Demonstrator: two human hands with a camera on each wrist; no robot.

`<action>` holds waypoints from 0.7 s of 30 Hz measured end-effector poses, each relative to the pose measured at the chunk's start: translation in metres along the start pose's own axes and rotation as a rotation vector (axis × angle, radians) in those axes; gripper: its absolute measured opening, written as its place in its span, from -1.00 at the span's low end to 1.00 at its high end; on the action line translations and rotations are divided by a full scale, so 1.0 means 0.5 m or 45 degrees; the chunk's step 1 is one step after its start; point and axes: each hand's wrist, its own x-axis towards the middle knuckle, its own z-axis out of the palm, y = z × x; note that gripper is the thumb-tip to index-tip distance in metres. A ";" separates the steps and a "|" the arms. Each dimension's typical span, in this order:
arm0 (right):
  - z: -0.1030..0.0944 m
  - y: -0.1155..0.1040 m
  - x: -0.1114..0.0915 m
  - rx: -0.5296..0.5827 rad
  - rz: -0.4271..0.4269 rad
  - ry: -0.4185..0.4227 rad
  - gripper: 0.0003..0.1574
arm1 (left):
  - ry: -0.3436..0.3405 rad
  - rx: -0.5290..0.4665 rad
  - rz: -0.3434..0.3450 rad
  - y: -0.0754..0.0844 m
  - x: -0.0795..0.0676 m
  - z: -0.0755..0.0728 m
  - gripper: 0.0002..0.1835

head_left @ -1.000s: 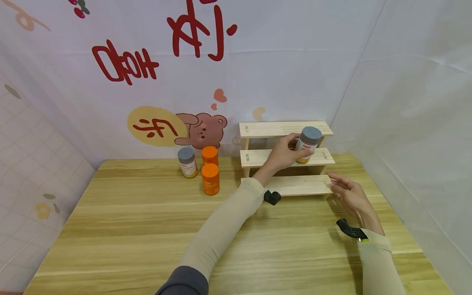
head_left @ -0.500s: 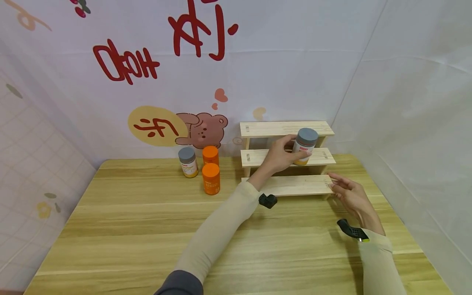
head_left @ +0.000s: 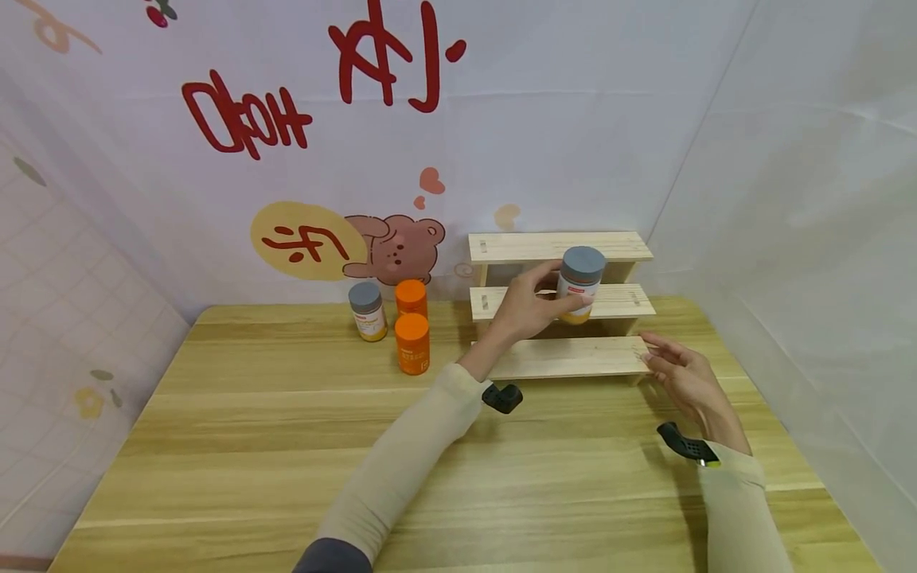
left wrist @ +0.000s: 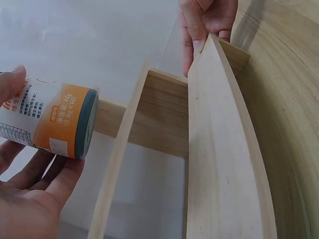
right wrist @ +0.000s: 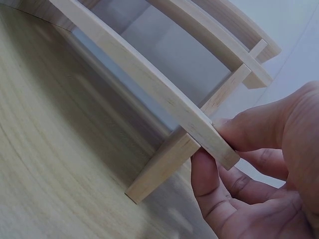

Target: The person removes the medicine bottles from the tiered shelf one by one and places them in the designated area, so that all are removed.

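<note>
My left hand (head_left: 526, 309) holds a grey-lidded supplement bottle (head_left: 577, 288) between thumb and fingers, in front of the upper boards of a three-step wooden rack (head_left: 566, 358). In the left wrist view the bottle (left wrist: 52, 117) shows a white and orange label and a blue-green end, apart from the boards. At the rack's right end, my right hand (head_left: 688, 383) pinches the lowest board. The right wrist view shows its thumb on top of that board (right wrist: 164, 102) and fingertips beneath, beside the short leg.
Left of the rack stand another grey-lidded bottle (head_left: 368, 312) and two orange bottles, one (head_left: 412, 344) in front of the other (head_left: 411, 296). A printed cloth wall (head_left: 573, 143) rises behind the wooden table (head_left: 272, 446).
My left hand and the bottle have moved left along the rack, away from its right end. The right hand keeps its pinch on the lowest board.
</note>
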 end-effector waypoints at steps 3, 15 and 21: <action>-0.002 0.000 0.000 -0.013 0.004 0.004 -0.16 | 0.019 -0.011 0.013 0.003 -0.009 -0.010 -0.36; -0.001 -0.004 0.001 -0.075 0.035 0.032 -0.17 | 0.059 -0.025 0.033 0.003 -0.053 -0.069 -0.39; -0.001 -0.003 0.000 -0.055 0.028 0.025 -0.18 | 0.095 -0.054 0.024 0.003 -0.078 -0.102 -0.40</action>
